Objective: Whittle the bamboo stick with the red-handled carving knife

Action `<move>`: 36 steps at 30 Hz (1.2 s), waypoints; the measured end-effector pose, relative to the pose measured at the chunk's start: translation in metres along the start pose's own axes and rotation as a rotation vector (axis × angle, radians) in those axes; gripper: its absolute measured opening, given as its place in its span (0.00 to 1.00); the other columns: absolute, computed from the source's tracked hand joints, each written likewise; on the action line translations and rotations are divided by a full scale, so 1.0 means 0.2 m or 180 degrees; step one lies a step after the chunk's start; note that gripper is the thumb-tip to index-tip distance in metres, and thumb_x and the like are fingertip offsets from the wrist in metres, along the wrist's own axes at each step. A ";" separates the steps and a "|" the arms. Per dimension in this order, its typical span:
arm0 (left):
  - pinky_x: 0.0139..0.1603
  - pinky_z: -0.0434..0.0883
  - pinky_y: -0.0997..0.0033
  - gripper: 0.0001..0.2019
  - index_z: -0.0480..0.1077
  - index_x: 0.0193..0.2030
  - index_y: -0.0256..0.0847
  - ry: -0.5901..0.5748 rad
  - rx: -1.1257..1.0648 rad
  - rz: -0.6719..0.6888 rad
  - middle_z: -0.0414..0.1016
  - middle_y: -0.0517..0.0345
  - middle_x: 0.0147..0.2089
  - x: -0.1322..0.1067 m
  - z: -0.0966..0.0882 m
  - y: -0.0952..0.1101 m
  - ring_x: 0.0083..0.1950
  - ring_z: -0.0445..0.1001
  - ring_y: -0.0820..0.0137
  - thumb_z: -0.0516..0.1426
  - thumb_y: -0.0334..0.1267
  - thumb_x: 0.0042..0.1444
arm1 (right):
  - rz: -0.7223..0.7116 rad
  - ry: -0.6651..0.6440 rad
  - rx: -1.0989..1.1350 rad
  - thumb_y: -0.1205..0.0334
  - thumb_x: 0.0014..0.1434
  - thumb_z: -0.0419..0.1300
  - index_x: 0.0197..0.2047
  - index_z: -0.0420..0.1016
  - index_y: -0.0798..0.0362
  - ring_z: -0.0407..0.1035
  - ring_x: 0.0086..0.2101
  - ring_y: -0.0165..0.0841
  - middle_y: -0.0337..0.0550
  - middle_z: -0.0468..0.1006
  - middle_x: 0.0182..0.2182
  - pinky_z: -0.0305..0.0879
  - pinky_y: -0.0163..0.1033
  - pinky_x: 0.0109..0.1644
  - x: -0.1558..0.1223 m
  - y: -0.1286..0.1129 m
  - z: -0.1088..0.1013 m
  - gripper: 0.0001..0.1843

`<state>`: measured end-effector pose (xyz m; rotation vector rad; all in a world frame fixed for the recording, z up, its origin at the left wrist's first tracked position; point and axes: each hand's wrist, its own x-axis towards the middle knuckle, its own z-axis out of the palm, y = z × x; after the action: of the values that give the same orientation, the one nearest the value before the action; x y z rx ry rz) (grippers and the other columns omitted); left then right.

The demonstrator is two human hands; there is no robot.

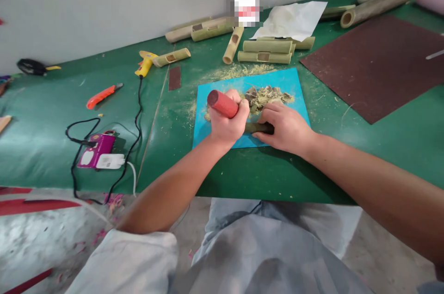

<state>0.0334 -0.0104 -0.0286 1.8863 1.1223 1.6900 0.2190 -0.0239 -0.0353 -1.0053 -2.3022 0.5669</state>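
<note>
My left hand (229, 118) is wrapped round the thick red handle (224, 103) of a tool, its butt end pointing up and to the left. The tool's working end is hidden behind the hand. Closed round a short length of bamboo tube (255, 127), my right hand (286, 127) presses it on a blue sheet (291, 78). The tube lies sideways between the two hands, its left part behind my left hand. Just beyond them is a pile of bamboo chips and shavings (267, 97) on the sheet.
Cut bamboo tubes (267, 47), some with openings, lie at the back under white paper (294, 18). A dark brown sheet (378, 67) lies right. On the left are a yellow glue gun (145, 63), an orange utility knife (102, 96) and a purple power strip (97, 150) with cords.
</note>
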 end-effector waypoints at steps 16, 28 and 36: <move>0.28 0.69 0.72 0.16 0.66 0.20 0.42 0.0489 -0.0457 -0.0803 0.67 0.65 0.21 0.03 0.02 0.01 0.22 0.66 0.77 0.64 0.36 0.57 | 0.0157 -0.0084 -0.0169 0.61 0.57 0.68 0.32 0.69 0.50 0.64 0.38 0.40 0.45 0.73 0.34 0.59 0.43 0.42 0.01 -0.03 -0.02 0.10; 0.32 0.68 0.70 0.20 0.63 0.22 0.41 0.0302 -0.0135 -0.0329 0.67 0.64 0.23 -0.01 0.01 0.03 0.26 0.66 0.75 0.65 0.40 0.60 | -0.0111 0.0082 -0.0688 0.60 0.63 0.65 0.36 0.72 0.52 0.65 0.39 0.43 0.50 0.74 0.36 0.64 0.48 0.43 -0.04 -0.06 0.00 0.07; 0.32 0.68 0.70 0.19 0.65 0.23 0.41 0.0104 0.0050 -0.0089 0.68 0.62 0.24 -0.02 -0.02 0.03 0.26 0.67 0.75 0.62 0.43 0.64 | -0.0007 0.0003 -0.0705 0.60 0.62 0.66 0.35 0.71 0.50 0.65 0.39 0.44 0.50 0.74 0.36 0.65 0.48 0.44 -0.05 -0.07 0.00 0.08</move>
<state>0.0308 -0.0181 -0.0261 1.8498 1.1724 1.7076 0.2173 -0.0403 -0.0297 -1.1036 -2.4034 0.3146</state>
